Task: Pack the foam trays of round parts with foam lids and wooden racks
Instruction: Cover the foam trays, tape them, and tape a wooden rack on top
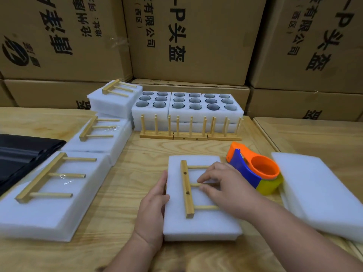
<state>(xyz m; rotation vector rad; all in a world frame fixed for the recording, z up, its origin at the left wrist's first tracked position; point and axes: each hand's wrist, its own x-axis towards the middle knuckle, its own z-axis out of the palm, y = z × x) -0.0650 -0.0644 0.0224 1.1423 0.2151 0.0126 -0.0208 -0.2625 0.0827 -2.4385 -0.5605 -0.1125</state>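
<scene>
A white foam pack (198,224) lies on the wooden table in front of me with a wooden rack (186,189) lying flat on its lid. My left hand (154,201) rests with straight fingers against the pack's left side. My right hand (225,185) lies over the rack's pegs, its fingertips curled round the middle peg. At the back stand open foam trays (206,112) with round dark parts (194,100) in their holes. Three upright racks (190,132) stand before them.
Lidded packs with racks on top lie at the left (49,213), (106,142), (115,103). An orange and blue tape dispenser (255,169) sits right of my hands. Spare foam lids (318,193) are stacked at the right. Black bags (21,154) lie at the far left. Cardboard boxes (196,36) wall the back.
</scene>
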